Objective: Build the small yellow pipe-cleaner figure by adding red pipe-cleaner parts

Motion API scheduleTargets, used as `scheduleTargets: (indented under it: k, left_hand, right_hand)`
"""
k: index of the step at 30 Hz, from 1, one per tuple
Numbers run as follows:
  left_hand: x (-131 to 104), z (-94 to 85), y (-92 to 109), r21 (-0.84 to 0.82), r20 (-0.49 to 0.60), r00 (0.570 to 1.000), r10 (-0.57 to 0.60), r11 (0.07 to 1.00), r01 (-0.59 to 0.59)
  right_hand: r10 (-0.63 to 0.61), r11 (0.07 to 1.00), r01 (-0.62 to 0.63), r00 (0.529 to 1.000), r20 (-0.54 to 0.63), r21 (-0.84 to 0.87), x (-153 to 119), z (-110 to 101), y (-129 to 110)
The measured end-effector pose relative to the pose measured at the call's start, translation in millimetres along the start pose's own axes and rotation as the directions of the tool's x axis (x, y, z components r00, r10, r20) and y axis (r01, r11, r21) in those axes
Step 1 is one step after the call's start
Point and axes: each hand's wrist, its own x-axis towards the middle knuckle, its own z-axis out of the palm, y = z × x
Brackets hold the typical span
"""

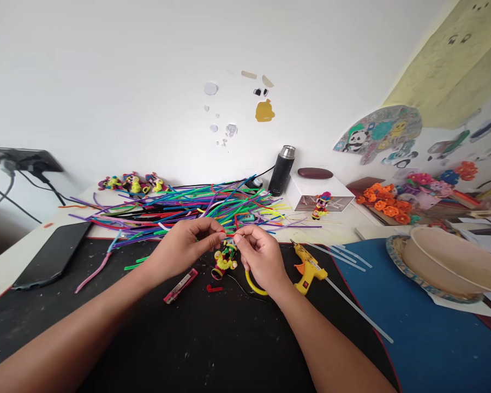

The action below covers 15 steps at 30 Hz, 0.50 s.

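Between my two hands a short red pipe cleaner [236, 221] is pinched, one end standing up past the fingertips. My left hand [196, 240] closes thumb and forefinger on its left part. My right hand [259, 251] grips it close by, fingers curled. Just below the fingertips lies a small yellow and green pipe-cleaner figure [225, 261], partly hidden. A bent red piece [214, 288] rests on the black mat beneath it. To the left is a red utility knife [180, 286]. A yellow ring-shaped handle [256, 285] shows beside my right hand.
A large heap of coloured pipe cleaners [180, 204] spreads behind my hands. On the right lie a yellow glue gun [309, 267] and clear glue sticks [347, 254]. A phone [53, 254] is at left; a black flask [282, 170] and white box [323, 188] stand behind.
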Motion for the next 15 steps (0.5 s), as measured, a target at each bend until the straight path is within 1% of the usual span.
scheduleTargets:
  k: [2,5,7,9,12,13,14,15]
  left_hand:
    - [0.4,0.1,-3.5,-0.016,0.005,1.0,-0.004,1.0,0.004]
    - [1.8,0.3,-8.7,-0.092,0.043,0.999,-0.022,0.995,0.026]
    - [2.7,-0.4,-9.8,-0.113,0.067,0.997,-0.031,0.993,0.039]
    - [3.2,-2.3,-9.0,-0.03,0.087,0.996,-0.021,0.999,0.024]
    - [3.1,-6.1,-7.0,0.177,0.145,0.989,0.018,0.983,-0.044]
    - [3.0,-6.9,-6.7,0.208,0.157,0.987,0.02,0.977,-0.053]
    - [2.9,-7.4,-6.7,0.205,0.158,0.987,0.015,0.978,-0.048]
    - [3.0,-7.4,-7.1,0.168,0.145,0.989,0.005,0.985,-0.03]
  right_hand:
    - [-0.038,0.997,0.037,0.999,0.0,-0.067,-0.5,-1.8,0.7]
    - [-0.088,0.98,0.086,0.996,0.001,-0.178,-0.7,-5.5,1.3]
    - [-0.106,0.959,0.111,0.994,0.033,-0.262,-0.6,-7.1,1.3]
    - [-0.109,0.918,0.138,0.989,0.098,-0.372,-0.9,-6.9,1.4]
    - [-0.091,0.837,0.176,0.979,0.184,-0.519,-1.8,-4.3,2.4]
    - [-0.084,0.826,0.175,0.978,0.191,-0.535,-2.0,-3.4,3.1]
    - [-0.076,0.832,0.165,0.98,0.185,-0.53,-2.0,-2.8,4.0]
    - [-0.072,0.851,0.147,0.983,0.166,-0.504,-1.7,-2.7,5.0]
